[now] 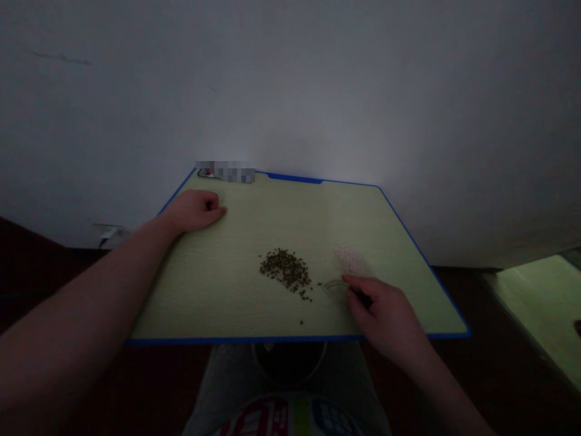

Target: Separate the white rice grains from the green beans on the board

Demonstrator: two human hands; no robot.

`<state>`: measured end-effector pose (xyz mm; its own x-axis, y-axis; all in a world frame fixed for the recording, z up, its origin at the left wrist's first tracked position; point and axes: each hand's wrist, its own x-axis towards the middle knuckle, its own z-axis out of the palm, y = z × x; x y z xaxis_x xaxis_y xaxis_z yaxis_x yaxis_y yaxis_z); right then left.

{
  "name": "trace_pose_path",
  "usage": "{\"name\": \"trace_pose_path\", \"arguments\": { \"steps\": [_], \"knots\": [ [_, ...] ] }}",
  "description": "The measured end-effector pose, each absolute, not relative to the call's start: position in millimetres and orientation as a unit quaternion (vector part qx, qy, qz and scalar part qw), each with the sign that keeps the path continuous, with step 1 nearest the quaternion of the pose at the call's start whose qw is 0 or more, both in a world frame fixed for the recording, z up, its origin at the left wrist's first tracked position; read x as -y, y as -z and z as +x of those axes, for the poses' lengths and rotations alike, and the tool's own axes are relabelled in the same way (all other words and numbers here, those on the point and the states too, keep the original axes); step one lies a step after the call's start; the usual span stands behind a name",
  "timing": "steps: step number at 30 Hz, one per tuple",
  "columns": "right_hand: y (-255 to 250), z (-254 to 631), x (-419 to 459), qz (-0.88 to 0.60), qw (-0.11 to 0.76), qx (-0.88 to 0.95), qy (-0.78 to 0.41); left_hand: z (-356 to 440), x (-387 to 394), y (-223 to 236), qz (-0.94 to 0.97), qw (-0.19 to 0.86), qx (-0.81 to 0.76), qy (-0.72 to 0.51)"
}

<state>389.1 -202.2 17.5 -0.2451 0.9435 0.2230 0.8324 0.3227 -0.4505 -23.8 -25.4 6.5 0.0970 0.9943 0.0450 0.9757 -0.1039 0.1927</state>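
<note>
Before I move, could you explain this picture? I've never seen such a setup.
There is no machine: these are a person's bare hands, seen from a camera worn on the head, looking forward and down. On the blue-edged board lie a heap of small dark grains and, right of it, pale grains. The left hand is loosely curled, with nothing visible in it. The right hand has something faint and curved at its fingertips; whether it is held, I can't tell.

tabletop [245, 224]: matt, faint wood grain | blue edging [204, 341]: smooth, plastic-looking | wall [290, 72]: matt | trousers [222, 378]: cloth | dark grains [285, 266]: matt
</note>
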Motion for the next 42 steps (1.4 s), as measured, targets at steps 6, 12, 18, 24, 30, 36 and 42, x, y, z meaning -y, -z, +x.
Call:
{"name": "trace_pose_path", "arguments": {
  "steps": [6,12,18,24,30,36,42],
  "knots": [
    [-15.3,394.7,198.6,-0.579,0.238,0.768,-0.135,-25.0,25.4,-6.6,0.736,0.058,-0.67,-0.078],
    [-13.8,389.6,188.6,-0.578,0.235,0.769,-0.14,-25.9,24.7,-6.2,0.74,0.058,-0.666,-0.081],
    [-17.8,386.3,186.8,-0.546,0.229,0.789,-0.161,-26.9,24.5,-5.2,0.742,0.06,-0.663,-0.084],
    [-19.7,388.2,194.7,-0.535,0.228,0.796,-0.169,-24.9,25.3,-7.1,0.739,0.058,-0.667,-0.075],
    [-17.9,387.8,204.9,-0.541,0.228,0.792,-0.169,-23.2,26.1,-7.5,0.742,0.054,-0.664,-0.077],
    [-18.4,381.8,200.6,-0.551,0.234,0.787,-0.149,-22.3,27.1,-9.1,0.737,0.055,-0.67,-0.075],
    [-19.3,380.9,194.9,-0.542,0.229,0.794,-0.151,-23.7,26.0,-8.4,0.743,0.056,-0.663,-0.078]
  ]
}}
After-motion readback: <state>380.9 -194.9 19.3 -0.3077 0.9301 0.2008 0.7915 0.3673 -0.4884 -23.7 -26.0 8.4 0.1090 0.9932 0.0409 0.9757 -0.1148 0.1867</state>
